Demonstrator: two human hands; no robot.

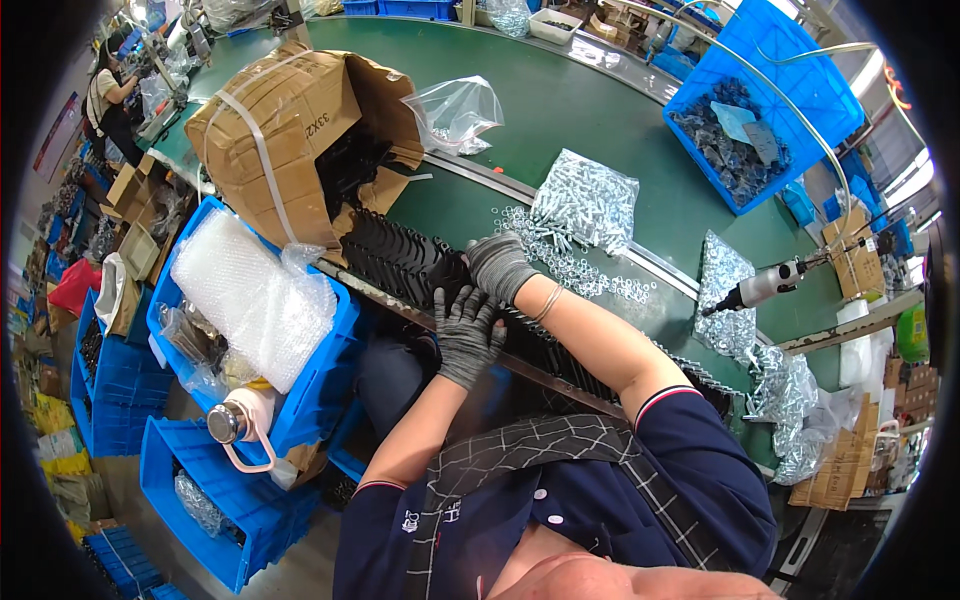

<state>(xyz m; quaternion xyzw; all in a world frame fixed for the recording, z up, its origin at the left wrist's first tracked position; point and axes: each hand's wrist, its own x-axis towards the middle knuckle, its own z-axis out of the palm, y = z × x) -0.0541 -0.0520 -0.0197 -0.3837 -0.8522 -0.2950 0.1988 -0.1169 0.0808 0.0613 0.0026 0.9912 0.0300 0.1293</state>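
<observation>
A long row of black curved parts (400,252) stands closely packed along the near edge of the green work table. My left hand (468,338), in a grey striped glove, lies on the near side of this row with its fingers spread. Just beyond it, my right hand (502,268), gloved likewise, bends its fingers together over the far side of the row, against the black parts; its fingertips are partly hidden. Loose metal rings and nuts (570,268) are scattered right of my right hand. A clear bag of silvery screws (588,200) lies behind them.
An open cardboard box (265,140) of black parts stands on the table at left. Blue crates (345,335) flank my left side. A power screwdriver (765,287) hangs at right above another screw bag (725,330). A tilted blue bin (745,195) stands at far right.
</observation>
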